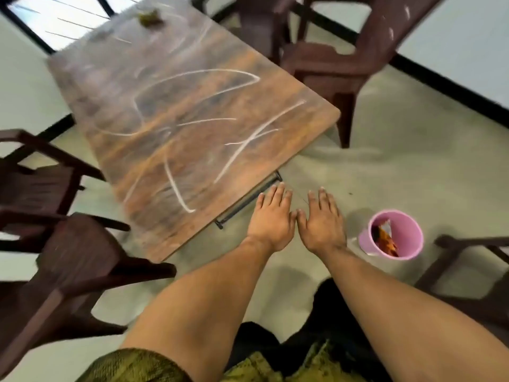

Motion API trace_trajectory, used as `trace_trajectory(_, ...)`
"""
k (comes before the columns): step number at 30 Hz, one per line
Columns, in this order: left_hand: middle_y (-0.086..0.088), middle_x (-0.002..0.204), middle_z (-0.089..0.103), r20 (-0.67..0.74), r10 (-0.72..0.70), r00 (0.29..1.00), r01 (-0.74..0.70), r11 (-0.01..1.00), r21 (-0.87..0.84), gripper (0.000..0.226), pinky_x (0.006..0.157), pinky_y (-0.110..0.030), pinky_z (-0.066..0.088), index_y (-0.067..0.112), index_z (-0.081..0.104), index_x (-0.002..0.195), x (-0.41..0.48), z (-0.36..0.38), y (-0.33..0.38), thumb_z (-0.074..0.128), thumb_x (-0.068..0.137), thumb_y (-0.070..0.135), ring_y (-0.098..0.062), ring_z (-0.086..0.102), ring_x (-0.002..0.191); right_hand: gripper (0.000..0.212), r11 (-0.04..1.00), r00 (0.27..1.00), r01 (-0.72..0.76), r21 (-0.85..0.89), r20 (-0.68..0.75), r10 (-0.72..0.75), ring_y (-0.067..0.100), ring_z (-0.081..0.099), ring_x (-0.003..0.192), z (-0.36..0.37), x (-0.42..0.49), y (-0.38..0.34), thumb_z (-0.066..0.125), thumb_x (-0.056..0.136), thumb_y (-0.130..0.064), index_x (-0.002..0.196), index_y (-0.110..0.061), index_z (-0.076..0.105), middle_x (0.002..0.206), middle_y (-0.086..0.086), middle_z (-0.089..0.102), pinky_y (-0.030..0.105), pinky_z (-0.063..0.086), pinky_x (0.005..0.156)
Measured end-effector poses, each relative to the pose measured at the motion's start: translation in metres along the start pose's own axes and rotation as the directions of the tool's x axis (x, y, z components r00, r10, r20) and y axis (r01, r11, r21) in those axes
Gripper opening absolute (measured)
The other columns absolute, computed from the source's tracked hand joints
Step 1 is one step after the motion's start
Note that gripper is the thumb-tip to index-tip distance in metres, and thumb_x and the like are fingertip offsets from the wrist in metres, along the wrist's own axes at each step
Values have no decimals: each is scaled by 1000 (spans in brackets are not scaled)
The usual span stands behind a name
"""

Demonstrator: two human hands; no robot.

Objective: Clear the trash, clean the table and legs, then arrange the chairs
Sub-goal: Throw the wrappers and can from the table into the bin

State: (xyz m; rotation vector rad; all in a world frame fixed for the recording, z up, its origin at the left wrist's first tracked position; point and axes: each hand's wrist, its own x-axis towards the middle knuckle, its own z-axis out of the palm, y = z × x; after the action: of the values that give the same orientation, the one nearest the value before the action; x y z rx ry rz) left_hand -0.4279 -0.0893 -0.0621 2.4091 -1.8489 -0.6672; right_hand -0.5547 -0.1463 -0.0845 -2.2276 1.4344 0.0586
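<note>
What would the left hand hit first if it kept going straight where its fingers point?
Most likely the table's black metal bar, just beyond the fingertips of the left hand, under the wooden tabletop. Depth is unclear; the hand may pass above it.

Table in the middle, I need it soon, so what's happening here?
A person faces the table, left hand and right hand held out open and empty. White scribbles cover it and a greenish lump sits at its far end. Trash lies in the pink bin on the floor; brown chairs stand around.
</note>
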Motion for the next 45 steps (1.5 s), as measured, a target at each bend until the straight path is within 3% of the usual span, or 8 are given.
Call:
trace_trajectory(8, -8, 168, 5, -124, -391, 912, 390, 920, -33, 62, 126, -45, 6, 13, 14, 159, -188, -46, -216, 25, 105, 42, -25, 1, 155, 62, 905, 909, 415, -93, 97, -406, 27, 14, 152, 75, -73, -230, 39, 101, -44, 155, -16, 26, 165, 10, 15, 43, 17, 121)
trace_trajectory(16, -6, 169, -1, -95, -473, 876, 460, 879, -126, 64, 126, -43, 3, 14, 10, 160, -221, -58, -329, 27, 105, 43, -23, -3, 155, 61, 819, 817, 560, -126, 245, -522, 22, 7, 153, 134, -51, -356, 26, 103, -46, 158, -22, 16, 167, 7, 5, 42, 9, 122)
trace_trajectory(20, -6, 169, -3, -40, -452, 891, 449, 890, -76, 64, 126, -43, 3, 15, 8, 160, -204, -63, -388, 27, 106, 43, -22, -5, 155, 57, 868, 869, 474, -145, 233, -436, 26, 16, 151, 161, -6, -391, 33, 102, -43, 154, -20, 29, 165, 9, 17, 44, 17, 121)
trace_trajectory(26, -7, 169, -3, 37, -364, 930, 364, 931, 28, 64, 126, -45, 4, 14, 9, 160, -159, -92, -462, 28, 105, 41, -24, -4, 155, 69, 886, 914, 386, -258, 240, -328, 26, 1, 154, 179, 33, -392, 27, 99, -46, 160, -20, 9, 167, 8, 1, 46, 5, 124)
trace_trajectory(30, -8, 168, -2, 44, -317, 947, 317, 948, 6, 64, 125, -51, 2, 13, 10, 160, -127, -105, -472, 27, 105, 41, -25, -6, 155, 76, 890, 913, 374, -260, 271, -304, 25, 0, 154, 180, 29, -393, 11, 90, -51, 160, -20, 13, 167, 6, 1, 46, 4, 123)
trace_trajectory(34, -10, 168, -4, 61, -247, 967, 243, 968, 61, 64, 124, -53, -2, 14, 8, 160, -93, -130, -479, 24, 105, 41, -27, -10, 155, 70, 920, 947, 291, -261, 217, -238, 27, 28, 148, 175, 26, -403, 28, 89, -47, 151, -18, 42, 162, 8, 27, 45, 21, 118)
trace_trajectory(37, -10, 168, -5, 53, -162, 985, 155, 981, 112, 64, 124, -53, -2, 14, 5, 160, -63, -150, -488, 24, 105, 40, -27, -11, 154, 63, 948, 964, 217, -231, 204, -171, 25, 49, 136, 177, 23, -408, 42, 84, -44, 139, -18, 57, 152, 7, 46, 40, 22, 109)
trace_trajectory(45, -9, 168, -3, 7, -25, 1000, 24, 996, 89, 63, 124, -51, -4, 15, 9, 160, 49, -201, -556, 24, 104, 40, -27, -8, 155, 61, 991, 1000, 2, -137, 14, 0, 25, 50, 135, 169, 105, -477, 44, 87, -42, 141, -16, 54, 150, 7, 49, 36, 22, 114)
